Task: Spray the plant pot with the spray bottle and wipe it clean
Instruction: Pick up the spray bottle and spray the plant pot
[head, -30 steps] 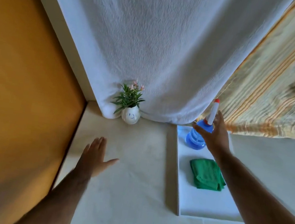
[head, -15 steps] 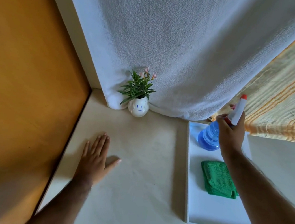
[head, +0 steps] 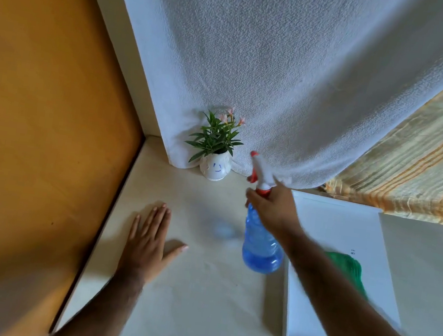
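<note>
A small white plant pot (head: 215, 167) with a blue smiley face holds green leaves and pink flowers at the back of the table, against a white towel. My right hand (head: 273, 208) grips the neck of a blue spray bottle (head: 259, 244) with a white and red nozzle, held in the air, tilted, nozzle pointing toward the pot. My left hand (head: 148, 243) lies flat and open on the table, left of the bottle. A green cloth (head: 351, 271) lies in the white tray, partly hidden by my right arm.
The white tray (head: 334, 226) sits at the right on the cream table (head: 195, 306). A white towel (head: 284, 77) hangs behind the pot, a striped orange curtain (head: 428, 168) at the right. An orange wooden panel (head: 35, 127) bounds the left side.
My right hand has lifted the spray bottle out of the tray and carried it left, tilting its nozzle toward the pot. My left hand stays flat on the table.
</note>
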Tool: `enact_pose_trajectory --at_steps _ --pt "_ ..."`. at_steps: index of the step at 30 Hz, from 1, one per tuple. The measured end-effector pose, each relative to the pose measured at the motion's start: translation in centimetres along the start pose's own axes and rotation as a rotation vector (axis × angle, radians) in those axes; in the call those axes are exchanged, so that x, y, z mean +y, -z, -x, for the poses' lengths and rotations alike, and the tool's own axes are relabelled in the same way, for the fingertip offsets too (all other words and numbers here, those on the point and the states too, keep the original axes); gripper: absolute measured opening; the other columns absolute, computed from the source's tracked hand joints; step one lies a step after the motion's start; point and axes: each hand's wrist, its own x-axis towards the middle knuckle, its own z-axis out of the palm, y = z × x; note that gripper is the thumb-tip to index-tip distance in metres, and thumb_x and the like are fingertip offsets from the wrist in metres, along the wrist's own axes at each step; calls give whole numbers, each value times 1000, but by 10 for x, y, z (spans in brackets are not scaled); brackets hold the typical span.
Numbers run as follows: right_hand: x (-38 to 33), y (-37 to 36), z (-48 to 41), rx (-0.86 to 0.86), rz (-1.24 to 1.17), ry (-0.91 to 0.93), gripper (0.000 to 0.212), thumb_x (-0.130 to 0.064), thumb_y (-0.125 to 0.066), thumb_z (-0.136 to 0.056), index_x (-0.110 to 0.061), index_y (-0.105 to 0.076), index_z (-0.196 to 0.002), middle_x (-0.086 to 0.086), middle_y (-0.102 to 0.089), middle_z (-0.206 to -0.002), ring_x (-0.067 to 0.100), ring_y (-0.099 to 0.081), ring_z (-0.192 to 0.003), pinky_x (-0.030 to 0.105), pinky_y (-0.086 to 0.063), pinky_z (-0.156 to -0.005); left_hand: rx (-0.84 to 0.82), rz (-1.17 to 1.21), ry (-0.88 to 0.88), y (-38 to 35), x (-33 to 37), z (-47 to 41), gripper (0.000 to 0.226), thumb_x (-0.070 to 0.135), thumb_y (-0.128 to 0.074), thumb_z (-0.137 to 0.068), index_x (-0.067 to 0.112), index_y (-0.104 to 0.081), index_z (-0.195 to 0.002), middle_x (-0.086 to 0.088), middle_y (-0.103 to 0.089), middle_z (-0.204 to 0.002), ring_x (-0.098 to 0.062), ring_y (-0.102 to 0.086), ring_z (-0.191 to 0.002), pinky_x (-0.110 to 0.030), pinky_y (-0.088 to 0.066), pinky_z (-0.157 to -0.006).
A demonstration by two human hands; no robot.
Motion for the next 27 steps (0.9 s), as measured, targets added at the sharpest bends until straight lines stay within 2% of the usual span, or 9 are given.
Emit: enact_pose_trajectory --at_steps 3,6,8,10,13,15,17,21,27 --pt "5 -26 1 -144 140 -128 23 -25 -66 -76 -24 -70 -98 0 -73 -68 18 -71 -74 34 -56 -76 19 5 -12 -2 -1 0 102 82 -27 -92 5 -41 -157 -13 -43 -165 -31 -46 -149 -60 -37 -121" --pt "8 -43 -5 -184 254 -176 36 -40 -55 -68 -25 -70 -96 -2 -73 -72 17 -67 -79 26 -50 -68 47 2 -16 -6 -3 0 100 81 -34 -91 7 -39 -159 -11 -40 -167 -28 -44 -151 -60 -35 -122" --pt "8 -50 -13 -181 295 -194 34 -40 -55 -68 -21 -71 -91 -3 -72 -72 15 -64 -74 18 -42 -59 58 1 -17 -8 -5 0 100 81 -32 -92 8 -37 -160 -10 -38 -168 -27 -42 -153 -60 -34 -123" --pt "8 -54 -17 -172 334 -210 26 -38 -58 -71 -19 -69 -84 -6 -68 -63 3 -59 -61 17 -35 -49 63 1 -15 -9 -6 1 101 83 -27 -93 9 -35 -160 -9 -36 -169 -26 -40 -154 -59 -32 -124" --pt "8 -60 -19 -141 374 -226 21 -39 -55 -69 -19 -59 -68 -15 -62 -48 -2 -57 -49 16 -27 -39 81 2 -16 -12 -7 1 100 83 -25 -93 10 -34 -161 -8 -35 -170 -26 -38 -155 -59 -32 -124" --pt "8 -62 -21 -129 400 -224 21 -39 -52 -66 -19 -55 -62 -7 -60 -46 3 -54 -45 22 -29 -42 97 4 -17 -13 -8 0 100 82 -26 -93 9 -34 -161 -8 -35 -170 -26 -39 -154 -59 -33 -124" --pt "8 -64 -23 -142 427 -219 21 -38 -52 -66 -18 -56 -62 -3 -60 -49 3 -52 -50 25 -30 -44 109 4 -17 -13 -8 0 99 82 -26 -94 10 -34 -161 -8 -36 -169 -26 -40 -154 -59 -34 -123" --pt "8 -64 -26 -135 460 -221 19 -35 -56 -71 -18 -56 -61 -4 -55 -48 2 -48 -50 25 -29 -44 132 6 -23 -15 -8 0 98 82 -25 -95 9 -35 -161 -9 -36 -169 -26 -40 -154 -59 -35 -123" --pt "8 -63 -26 -112 432 -233 21 -35 -59 -72 -18 -56 -62 -3 -60 -53 6 -53 -54 26 -33 -46 141 -3 -20 -16 -9 1 98 81 -26 -95 10 -33 -162 -7 -34 -170 -25 -38 -155 -59 -34 -123"
